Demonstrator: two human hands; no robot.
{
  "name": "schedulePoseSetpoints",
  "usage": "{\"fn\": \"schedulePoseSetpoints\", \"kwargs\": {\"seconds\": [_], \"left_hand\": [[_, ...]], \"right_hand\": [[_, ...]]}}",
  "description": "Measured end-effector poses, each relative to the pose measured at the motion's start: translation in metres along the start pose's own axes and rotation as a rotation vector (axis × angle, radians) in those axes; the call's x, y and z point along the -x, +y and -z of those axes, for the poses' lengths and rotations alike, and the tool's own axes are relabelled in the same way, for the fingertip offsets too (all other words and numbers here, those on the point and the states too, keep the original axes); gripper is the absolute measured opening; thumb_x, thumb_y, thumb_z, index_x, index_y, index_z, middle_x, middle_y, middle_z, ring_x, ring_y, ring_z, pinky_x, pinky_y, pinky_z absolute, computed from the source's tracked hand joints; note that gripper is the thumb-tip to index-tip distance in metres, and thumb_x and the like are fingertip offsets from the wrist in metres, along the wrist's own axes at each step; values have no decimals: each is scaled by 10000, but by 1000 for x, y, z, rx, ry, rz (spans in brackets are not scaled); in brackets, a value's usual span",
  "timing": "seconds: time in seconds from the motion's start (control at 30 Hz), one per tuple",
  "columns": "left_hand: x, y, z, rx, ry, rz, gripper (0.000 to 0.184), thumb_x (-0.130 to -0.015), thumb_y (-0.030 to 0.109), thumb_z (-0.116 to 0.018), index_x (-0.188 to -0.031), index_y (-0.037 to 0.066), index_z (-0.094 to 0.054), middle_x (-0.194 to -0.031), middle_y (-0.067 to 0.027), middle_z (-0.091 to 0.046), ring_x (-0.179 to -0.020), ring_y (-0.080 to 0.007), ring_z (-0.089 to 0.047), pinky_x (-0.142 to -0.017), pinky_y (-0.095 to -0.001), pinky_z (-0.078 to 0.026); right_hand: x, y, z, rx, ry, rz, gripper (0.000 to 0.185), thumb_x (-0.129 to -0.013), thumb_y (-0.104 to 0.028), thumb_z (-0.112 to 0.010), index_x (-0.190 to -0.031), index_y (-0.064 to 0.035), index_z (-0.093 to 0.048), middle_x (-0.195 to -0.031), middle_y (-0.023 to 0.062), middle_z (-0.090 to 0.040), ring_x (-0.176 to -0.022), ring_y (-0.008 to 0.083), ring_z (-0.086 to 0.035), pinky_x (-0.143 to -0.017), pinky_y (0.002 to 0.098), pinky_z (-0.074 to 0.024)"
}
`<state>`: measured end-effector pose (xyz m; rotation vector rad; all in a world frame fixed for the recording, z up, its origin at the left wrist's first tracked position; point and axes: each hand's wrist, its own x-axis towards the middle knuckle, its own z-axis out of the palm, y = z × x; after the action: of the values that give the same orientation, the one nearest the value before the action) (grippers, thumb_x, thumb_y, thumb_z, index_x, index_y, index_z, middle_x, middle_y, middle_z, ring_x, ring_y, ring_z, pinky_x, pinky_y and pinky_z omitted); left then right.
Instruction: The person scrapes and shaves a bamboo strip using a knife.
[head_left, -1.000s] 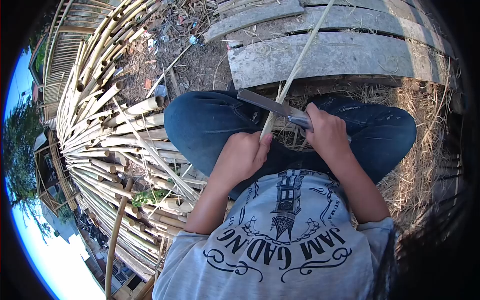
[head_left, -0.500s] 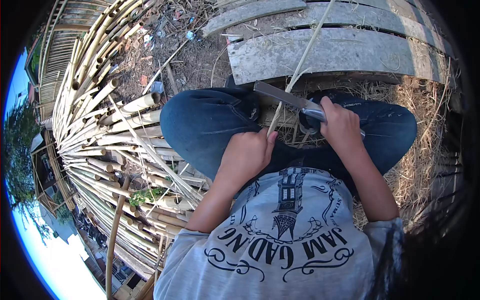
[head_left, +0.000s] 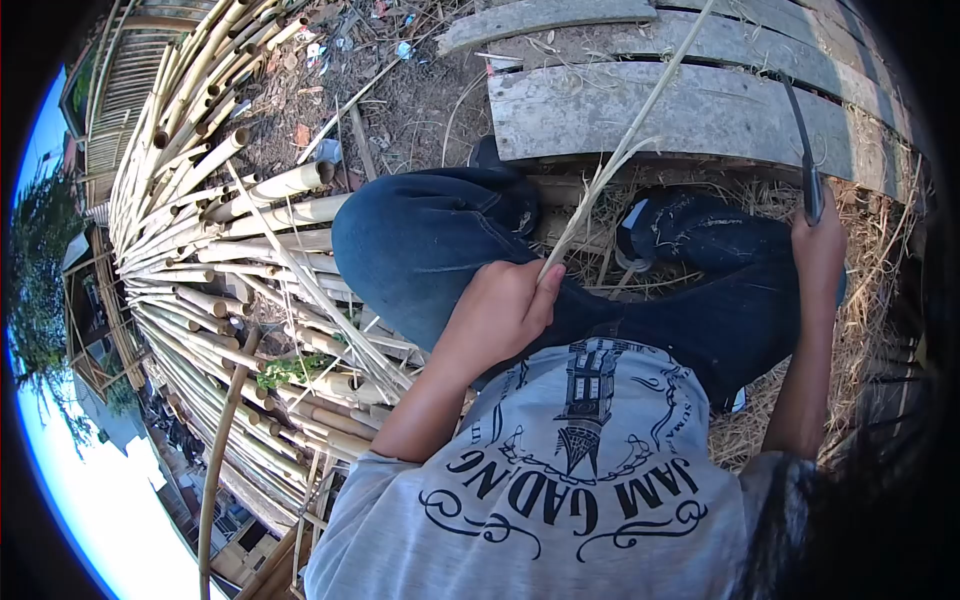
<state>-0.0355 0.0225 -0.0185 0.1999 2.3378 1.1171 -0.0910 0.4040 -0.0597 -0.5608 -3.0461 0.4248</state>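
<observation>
Nearest the camera, the printed grey shirt [head_left: 580, 505] covers the person's torso, its place barely altered since a second ago. Just beyond it, the left hand [head_left: 503, 312] remains curled tightly around the lower end of a pale strip [head_left: 600, 183], thumb pressed along it, over the lap of the blue jeans [head_left: 410, 265]. The right hand [head_left: 819, 255] has changed most: half a second ago it held the knife [head_left: 806, 150] against the strip between the knees, whereas now it is far out to the right, fingers closed around the handle, the blade pointing away from the body and well apart from the strip. Partway up the strip, a thin sliver [head_left: 638, 146] stands out to the right, longer than it was. The strip's far part runs above the weathered planks [head_left: 720, 115], with straw-like shavings [head_left: 860, 330] on the ground beside them. Farther left, the stacked bamboo poles [head_left: 285, 186] lie as before, and a tree [head_left: 40, 285] rises behind.
</observation>
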Motion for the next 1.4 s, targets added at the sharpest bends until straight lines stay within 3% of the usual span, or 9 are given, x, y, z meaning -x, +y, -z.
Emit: {"fn": "schedulePoseSetpoints", "kwargs": {"seconds": [0.2, 0.33, 0.4, 0.73, 0.93, 1.03, 1.27, 1.33, 1.4], "left_hand": [[-18, 9, -3, 254, -107, 48, 429, -1032, 226, -409, -691, -6, -530, -562, -89, -614, -524, -176, -618, -537, -313, -482], [-19, 6, -6, 57, -44, -25, 401, -1018, 208, -427, -699, -5, -542, -559, -108, -604, -532, -254, -629, -542, -359, -484], [-17, -3, -13, -160, 26, -7, 364, -1000, 187, -448, -710, -3, -559, -559, -126, -592, -562, -332, -623, -552, -404, -479], [-18, 6, -4, 114, -8, -3, 383, -1011, 190, -432, -709, -7, -562, -571, -108, -612, -527, -299, -624, -535, -369, -473], [-25, 14, -8, 91, -11, -7, 371, -1009, 189, -433, -723, -8, -563, -567, -118, -604, -544, -310, -632, -546, -375, -480], [-23, -2, -18, -138, 46, -41, 359, -1007, 188, -435, -736, -7, -568, -566, -123, -600, -554, -321, -632, -555, -386, -485], [-15, -7, -11, -119, 1, -43, 363, -1010, 194, -433, -742, -12, -565, -576, -125, -606, -555, -314, -633, -562, -382, -492], [-15, 2, -4, 252, -33, 41, 383, -1018, 208, -421, -738, -11, -563, -581, -126, -613, -552, -302, -637, -561, -376, -490], [-16, 3, -3, 243, -41, 36, 392, -1022, 215, -416, -739, -12, -564, -581, -121, -616, -550, -283, -640, -559, -367, -490]], "right_hand": [[85, -103, -15, -410, -140, 335, 197, -755, -51, -666, -920, -50, -559, -712, 156, -618, -687, 381, -637, -610, 457, -489], [81, -117, -63, -300, -245, 459, 256, -699, -45, -686, -890, -66, -518, -723, 141, -607, -675, 369, -637, -603, 469, -502], [68, -106, -77, -214, -250, 471, 272, -696, -51, -688, -886, -74, -495, -731, 137, -607, -690, 370, -642, -599, 479, -494], [7, -51, -19, 75, -61, 79, 220, -821, -87, -638, -1014, -47, -541, -784, 220, -649, -779, 424, -640, -660, 513, -490], [89, -123, -24, -251, -215, 494, 231, -731, -36, -672, -918, -74, -543, -690, 125, -596, -643, 314, -651, -582, 427, -509], [84, -122, -61, -222, -290, 525, 257, -714, -53, -680, -916, -76, -522, -713, 138, -613, -667, 342, -653, -594, 453, -512], [48, -97, -68, -54, -211, 384, 232, -732, -66, -671, -917, -70, -531, -761, 152, -649, -739, 378, -651, -630, 485, -499], [52, -104, -56, -90, -172, 364, 264, -726, -69, -682, -946, -75, -536, -768, 147, -652, -741, 368, -656, -631, 479, -501], [69, -114, -42, -177, -215, 405, 303, -721, -76, -696, -976, -82, -532, -756, 143, -646, -734, 359, -660, -629, 476, -504]]}}
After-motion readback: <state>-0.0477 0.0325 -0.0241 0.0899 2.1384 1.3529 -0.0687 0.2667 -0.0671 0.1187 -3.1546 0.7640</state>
